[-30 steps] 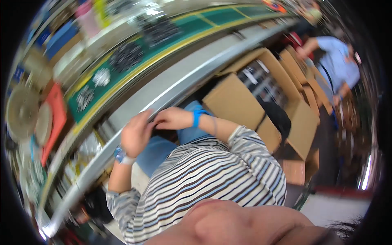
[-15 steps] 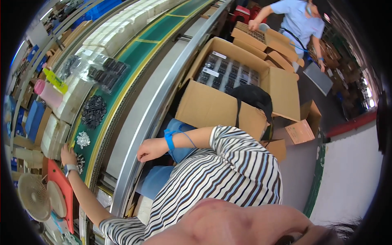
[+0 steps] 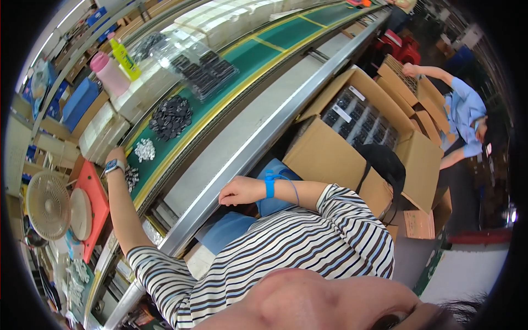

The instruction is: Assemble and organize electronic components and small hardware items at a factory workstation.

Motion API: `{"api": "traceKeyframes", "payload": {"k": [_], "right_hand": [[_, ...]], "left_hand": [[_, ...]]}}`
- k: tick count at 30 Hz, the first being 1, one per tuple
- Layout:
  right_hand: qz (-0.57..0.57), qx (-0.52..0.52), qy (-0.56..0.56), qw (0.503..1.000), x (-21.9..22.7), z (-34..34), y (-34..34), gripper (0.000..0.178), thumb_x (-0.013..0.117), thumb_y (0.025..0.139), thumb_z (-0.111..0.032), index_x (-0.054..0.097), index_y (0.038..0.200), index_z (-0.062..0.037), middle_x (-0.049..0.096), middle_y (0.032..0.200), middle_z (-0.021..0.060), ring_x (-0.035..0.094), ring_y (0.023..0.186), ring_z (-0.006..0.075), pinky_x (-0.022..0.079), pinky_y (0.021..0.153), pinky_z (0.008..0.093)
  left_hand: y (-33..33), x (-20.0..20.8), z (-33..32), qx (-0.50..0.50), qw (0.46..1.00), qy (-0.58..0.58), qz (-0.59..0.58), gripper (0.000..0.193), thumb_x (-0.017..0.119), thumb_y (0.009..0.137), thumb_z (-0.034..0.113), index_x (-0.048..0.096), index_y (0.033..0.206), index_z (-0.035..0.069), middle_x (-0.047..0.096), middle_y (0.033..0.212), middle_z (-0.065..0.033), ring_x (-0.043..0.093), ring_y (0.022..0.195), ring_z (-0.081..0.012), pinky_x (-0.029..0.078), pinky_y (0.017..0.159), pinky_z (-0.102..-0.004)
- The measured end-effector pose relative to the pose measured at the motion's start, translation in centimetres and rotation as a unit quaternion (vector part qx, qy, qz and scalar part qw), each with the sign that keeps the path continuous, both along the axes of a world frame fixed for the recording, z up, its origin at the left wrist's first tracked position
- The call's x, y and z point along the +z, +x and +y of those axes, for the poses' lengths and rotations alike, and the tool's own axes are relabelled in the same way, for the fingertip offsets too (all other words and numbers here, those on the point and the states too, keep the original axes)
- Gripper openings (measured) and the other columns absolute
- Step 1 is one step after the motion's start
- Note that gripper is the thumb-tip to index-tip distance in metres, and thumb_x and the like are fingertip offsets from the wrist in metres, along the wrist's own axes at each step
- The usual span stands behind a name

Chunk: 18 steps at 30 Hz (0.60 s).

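left hand at the far edge of the green belt, just beside the silver parts pile and mixed parts pile; can't tell if its fingers grip anything. right hand by the metal rail, fingers loosely curled, grip unclear. black parts pile further up the belt, then clear trays over its far edge.

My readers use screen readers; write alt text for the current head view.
A person's bare left hand is near the far edge of a green conveyor belt, beside a pile of small white parts. Their right hand, wearing a blue wristband, is by a silver metal rail.
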State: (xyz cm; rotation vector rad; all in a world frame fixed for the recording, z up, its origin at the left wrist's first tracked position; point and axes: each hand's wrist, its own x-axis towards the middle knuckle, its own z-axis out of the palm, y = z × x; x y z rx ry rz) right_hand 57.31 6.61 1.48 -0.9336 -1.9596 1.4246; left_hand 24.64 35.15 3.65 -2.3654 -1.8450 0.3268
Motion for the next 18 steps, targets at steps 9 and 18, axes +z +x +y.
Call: {"api": "traceKeyframes", "payload": {"k": [9,18], "right_hand": [[-0.004,-0.011,-0.095,0.995,-0.1,0.5,-0.4,0.02,0.052,0.083,-0.018,0.061,0.09,-0.0016,0.062,0.069,0.0057,0.057,0.052,0.0107,0.045,0.051,0.0215],[0.057,0.039,-0.164,0.984,-0.2,1.1,0.0,0.021,0.05,0.085,-0.016,0.058,0.096,-0.0007,0.062,0.076,0.0069,0.058,0.059,0.0103,0.045,0.056,0.0209]], "left_hand": [[0.3,-1.5,0.8,-0.027,0.998,0.038,0.037,0.019,0.039,0.083,0.013,0.055,0.09,0.007,0.057,0.095,-0.0154,0.054,0.093,-0.0298,0.046,0.075,-0.039],[3.8,5.7,-6.4,-0.21,0.948,0.239,-0.029,0.016,0.047,0.074,0.01,0.051,0.089,0.008,0.053,0.088,-0.0093,0.052,0.086,-0.0242,0.045,0.071,-0.0357]]}}
